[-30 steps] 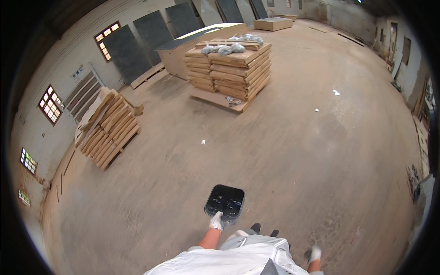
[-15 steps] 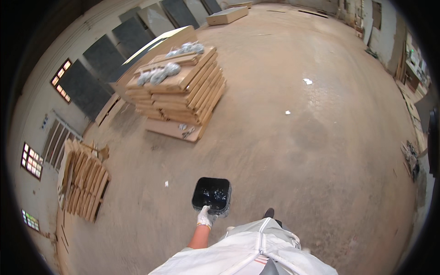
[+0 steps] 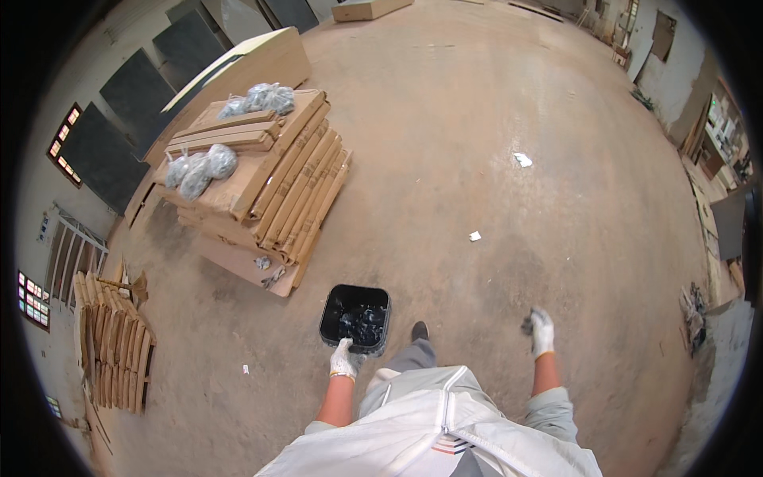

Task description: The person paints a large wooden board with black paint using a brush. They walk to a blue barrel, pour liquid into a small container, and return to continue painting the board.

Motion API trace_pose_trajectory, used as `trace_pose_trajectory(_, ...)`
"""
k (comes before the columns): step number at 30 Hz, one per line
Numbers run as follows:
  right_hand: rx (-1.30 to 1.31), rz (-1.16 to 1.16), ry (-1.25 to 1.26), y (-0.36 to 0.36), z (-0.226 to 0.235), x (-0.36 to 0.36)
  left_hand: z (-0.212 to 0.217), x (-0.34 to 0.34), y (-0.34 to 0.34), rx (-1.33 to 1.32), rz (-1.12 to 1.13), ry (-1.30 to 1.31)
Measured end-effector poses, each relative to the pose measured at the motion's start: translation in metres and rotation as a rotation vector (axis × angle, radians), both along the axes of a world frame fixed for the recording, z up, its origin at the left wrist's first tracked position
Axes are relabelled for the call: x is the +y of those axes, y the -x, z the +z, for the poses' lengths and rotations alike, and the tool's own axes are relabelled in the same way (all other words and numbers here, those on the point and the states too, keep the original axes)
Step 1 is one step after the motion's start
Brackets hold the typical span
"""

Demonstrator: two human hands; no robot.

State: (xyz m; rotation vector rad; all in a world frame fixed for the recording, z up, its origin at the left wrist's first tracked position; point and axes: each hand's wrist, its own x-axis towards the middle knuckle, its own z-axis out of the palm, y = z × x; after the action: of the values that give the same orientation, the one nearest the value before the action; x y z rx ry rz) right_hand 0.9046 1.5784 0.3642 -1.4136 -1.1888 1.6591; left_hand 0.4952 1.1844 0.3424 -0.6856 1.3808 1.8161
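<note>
My left hand (image 3: 345,362), in a white work glove, grips the near rim of a black square plastic bin (image 3: 335,306). The bin's open top faces up, and wet-looking, shiny light patches show on its dark inside. My thumb reaches over the rim while the other fingers are hidden under it. Out to the right over the floor hangs my right hand (image 3: 541,331), in a white glove with grey, dirty-looking fingertips. Its fingers are loosely bent and apart from the thumb, and I see nothing held in it.
Ahead on the left stands a stack of flat cardboard packages (image 3: 294,187), topped with plastic-wrapped bundles (image 3: 208,165). Another package stack (image 3: 115,346) is at far left. White scraps (image 3: 522,160) lie on the concrete floor (image 3: 445,175). Panels and clutter line the right wall.
I have walked forward, and the big package stack is nearer and further left. My right hand has come into view on the right. The bin stays in my left hand.
</note>
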Motion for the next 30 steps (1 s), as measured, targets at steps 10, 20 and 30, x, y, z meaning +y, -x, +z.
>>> trace_pose_trajectory(10,-0.412,-0.098,1.027,0.011,-0.13,0.048,0.049,0.319,0.19,-0.026,-0.095,-0.001)
trace_pose_trajectory(20,-0.305,-0.022,0.635,0.259,-0.144,0.549,0.083,0.606,0.395,0.063,0.079,-0.078)
trace_pose_trajectory(30,0.026,0.149,-0.086,0.713,0.057,0.994,0.082,0.842,0.626,0.111,0.131,-0.01)
